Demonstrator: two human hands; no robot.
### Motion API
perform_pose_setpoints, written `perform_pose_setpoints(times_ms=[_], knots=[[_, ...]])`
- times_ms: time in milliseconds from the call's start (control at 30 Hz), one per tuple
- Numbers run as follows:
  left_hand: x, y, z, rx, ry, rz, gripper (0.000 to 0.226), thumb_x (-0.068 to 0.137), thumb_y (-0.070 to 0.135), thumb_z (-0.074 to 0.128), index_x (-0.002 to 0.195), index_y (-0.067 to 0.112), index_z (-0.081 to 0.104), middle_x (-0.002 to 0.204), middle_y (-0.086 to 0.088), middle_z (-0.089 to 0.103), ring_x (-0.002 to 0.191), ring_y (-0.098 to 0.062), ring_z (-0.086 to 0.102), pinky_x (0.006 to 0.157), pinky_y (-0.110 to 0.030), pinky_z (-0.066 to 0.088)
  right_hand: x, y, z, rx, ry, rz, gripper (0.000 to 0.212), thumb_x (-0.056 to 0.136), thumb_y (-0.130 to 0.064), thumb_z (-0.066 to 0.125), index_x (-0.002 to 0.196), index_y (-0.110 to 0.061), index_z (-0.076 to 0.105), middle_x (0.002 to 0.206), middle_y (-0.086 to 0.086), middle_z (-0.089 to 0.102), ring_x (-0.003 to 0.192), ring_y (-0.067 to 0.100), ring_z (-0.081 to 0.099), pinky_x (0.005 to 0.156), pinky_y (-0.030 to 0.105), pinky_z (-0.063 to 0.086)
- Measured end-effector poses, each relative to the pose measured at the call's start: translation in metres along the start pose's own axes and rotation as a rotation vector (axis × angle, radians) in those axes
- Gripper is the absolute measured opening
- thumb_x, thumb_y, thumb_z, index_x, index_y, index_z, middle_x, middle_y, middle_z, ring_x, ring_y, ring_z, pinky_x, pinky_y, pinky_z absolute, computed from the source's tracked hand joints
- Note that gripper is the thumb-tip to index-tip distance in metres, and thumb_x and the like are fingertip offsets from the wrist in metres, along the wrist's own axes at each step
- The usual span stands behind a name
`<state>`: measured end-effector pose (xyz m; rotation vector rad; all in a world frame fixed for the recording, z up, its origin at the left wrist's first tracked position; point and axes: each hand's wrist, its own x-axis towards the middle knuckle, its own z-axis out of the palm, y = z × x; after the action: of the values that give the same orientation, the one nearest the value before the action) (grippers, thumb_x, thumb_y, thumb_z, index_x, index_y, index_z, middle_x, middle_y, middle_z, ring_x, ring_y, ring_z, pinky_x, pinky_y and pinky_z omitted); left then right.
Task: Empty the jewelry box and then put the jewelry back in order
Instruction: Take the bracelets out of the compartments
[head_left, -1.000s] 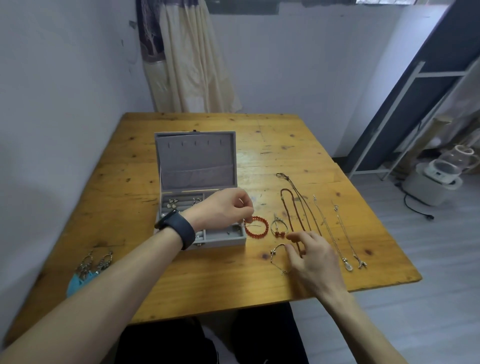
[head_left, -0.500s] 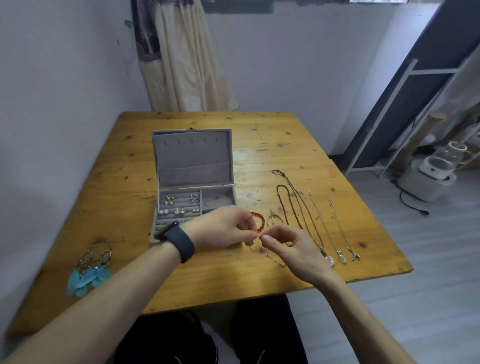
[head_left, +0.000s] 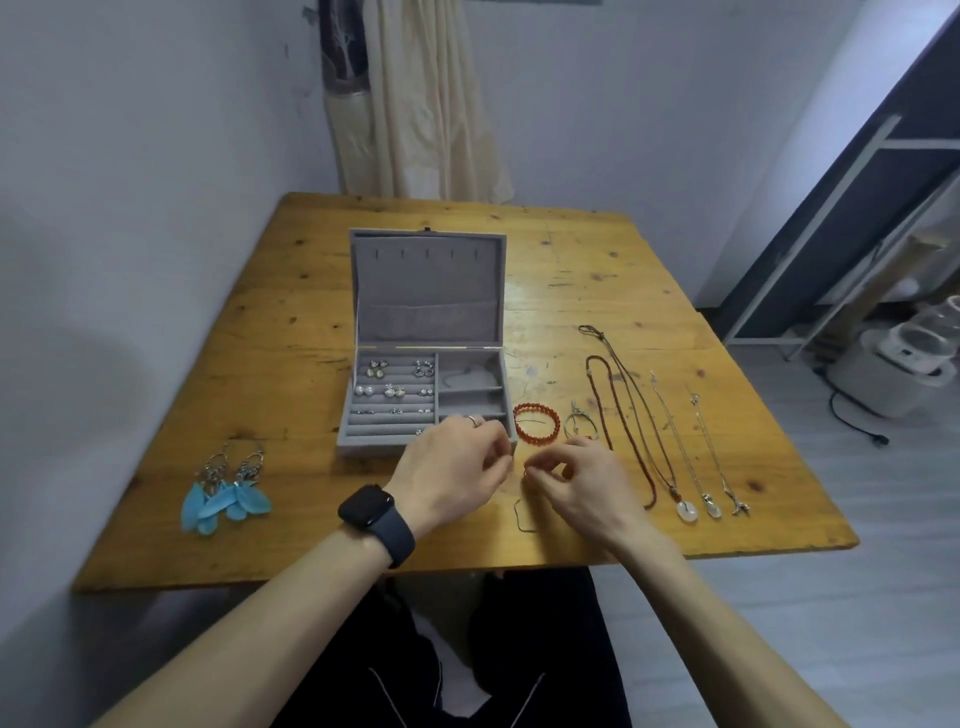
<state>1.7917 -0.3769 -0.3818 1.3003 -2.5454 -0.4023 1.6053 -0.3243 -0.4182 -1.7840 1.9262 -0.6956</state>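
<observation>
The grey jewelry box (head_left: 363, 441) stands open on the wooden table, several earrings in its left rows. In front of its right corner, my left hand (head_left: 452, 470) and my right hand (head_left: 582, 480) are pinched together on a thin silver bracelet (head_left: 521, 512), which hangs in a loop between them just above the table. A red bead bracelet (head_left: 536, 423) lies beside the box, with a small silver piece (head_left: 577, 422) to its right. Several necklaces (head_left: 670, 452) lie in a row further right. Blue feather earrings (head_left: 223, 493) lie at the left.
The wooden table (head_left: 623, 275) ends close to my body; its right edge drops to a grey floor with a white appliance (head_left: 893, 364) and a metal rack (head_left: 831, 260). A wall runs along the left, a curtain (head_left: 415, 104) behind.
My right hand lifted the silver bracelet off the table and my left hand came away from the box to meet it. Both now pinch it between them.
</observation>
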Motion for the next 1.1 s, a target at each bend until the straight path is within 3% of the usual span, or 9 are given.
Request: perform_pose_setpoints(times_ms=[100, 200, 300, 400, 533, 633, 767, 967, 1100], knots=[[-0.002, -0.013, 0.007, 0.095, 0.142, 0.042, 0.012, 0.094, 0.035, 0.057, 0.102, 0.027, 0.062, 0.098, 0.008, 0.060, 0.090, -0.012, 0.053, 0.075, -0.031, 0.050, 0.010, 0.004, 0.003, -0.076, 0.016, 0.024, 0.019, 0.092, -0.042, 0.066, 0.104, -0.030, 0.075, 0.103, -0.008, 0.063, 0.097, 0.011, 0.057, 0.086, 0.036, 0.054], [-0.006, -0.023, 0.011, 0.144, 0.216, 0.064, 0.016, 0.090, 0.027, 0.061, 0.105, 0.023, 0.065, 0.100, 0.002, 0.062, 0.089, -0.018, 0.056, 0.073, -0.035, 0.050, 0.018, 0.006, 0.004, -0.103, 0.009, 0.021, 0.021, 0.093, -0.043, 0.064, 0.105, -0.030, 0.074, 0.103, -0.008, 0.064, 0.096, 0.012, 0.058, 0.084, 0.037, 0.055], [-0.012, -0.019, 0.021, 0.202, 0.267, 0.216, 0.015, 0.091, 0.027, 0.057, 0.098, 0.024, 0.070, 0.094, 0.001, 0.063, 0.084, -0.022, 0.056, 0.068, -0.036, 0.047, 0.021, 0.006, 0.005, -0.123, 0.006, -0.001, 0.019, 0.093, -0.043, 0.063, 0.106, -0.032, 0.073, 0.099, -0.009, 0.062, 0.092, 0.011, 0.058, 0.080, 0.037, 0.056], [-0.018, -0.010, 0.035, 0.240, 0.198, 0.339, 0.023, 0.091, 0.034, 0.050, 0.097, 0.030, 0.072, 0.092, 0.002, 0.063, 0.084, -0.021, 0.056, 0.069, -0.037, 0.045, 0.020, 0.008, 0.004, -0.136, 0.031, -0.009, 0.024, 0.093, -0.043, 0.062, 0.112, -0.031, 0.069, 0.098, -0.010, 0.063, 0.090, 0.009, 0.057, 0.078, 0.034, 0.055], [-0.019, -0.008, 0.041, 0.261, 0.109, 0.327, 0.035, 0.085, 0.029, 0.045, 0.105, 0.035, 0.073, 0.091, 0.003, 0.060, 0.083, -0.020, 0.055, 0.070, -0.035, 0.044, -0.001, 0.013, 0.000, -0.091, 0.120, -0.041, 0.023, 0.092, -0.042, 0.065, 0.112, -0.031, 0.069, 0.096, -0.009, 0.060, 0.091, 0.008, 0.054, 0.077, 0.028, 0.049], [-0.018, -0.011, 0.038, 0.277, 0.079, 0.309, 0.043, 0.083, 0.028, 0.040, 0.111, 0.034, 0.072, 0.094, 0.002, 0.062, 0.086, -0.020, 0.056, 0.072, -0.035, 0.046, -0.019, 0.018, -0.002, -0.214, 0.036, -0.139, 0.025, 0.094, -0.042, 0.058, 0.115, -0.037, 0.070, 0.102, -0.008, 0.057, 0.097, 0.010, 0.048, 0.079, 0.029, 0.047], [-0.014, -0.013, 0.035, 0.307, 0.058, 0.290, 0.034, 0.085, 0.028, 0.049, 0.108, 0.031, 0.074, 0.097, -0.001, 0.063, 0.090, -0.023, 0.056, 0.073, -0.038, 0.047, -0.025, 0.019, -0.005, -0.384, -0.010, -0.177, 0.033, 0.093, -0.045, 0.051, 0.121, -0.040, 0.068, 0.108, -0.005, 0.056, 0.103, 0.013, 0.044, 0.083, 0.034, 0.047], [-0.011, -0.008, 0.039, 0.310, 0.093, 0.267, 0.027, 0.087, 0.029, 0.049, 0.096, 0.025, 0.073, 0.097, -0.001, 0.062, 0.089, -0.023, 0.055, 0.072, -0.038, 0.047, -0.023, 0.018, -0.003, -0.371, 0.104, -0.102, 0.027, 0.092, -0.045, 0.056, 0.106, -0.032, 0.074, 0.108, -0.003, 0.061, 0.103, 0.014, 0.048, 0.083, 0.033, 0.046], [-0.010, -0.004, 0.042, 0.309, 0.094, 0.281, 0.032, 0.084, 0.028, 0.044, 0.098, 0.028, 0.072, 0.093, 0.000, 0.063, 0.086, -0.023, 0.056, 0.068, -0.037, 0.045, -0.018, 0.013, 0.000, -0.352, 0.081, -0.114, 0.031, 0.094, -0.047, 0.052, 0.111, -0.032, 0.072, 0.109, -0.002, 0.058, 0.102, 0.013, 0.046, 0.085, 0.031, 0.046]])
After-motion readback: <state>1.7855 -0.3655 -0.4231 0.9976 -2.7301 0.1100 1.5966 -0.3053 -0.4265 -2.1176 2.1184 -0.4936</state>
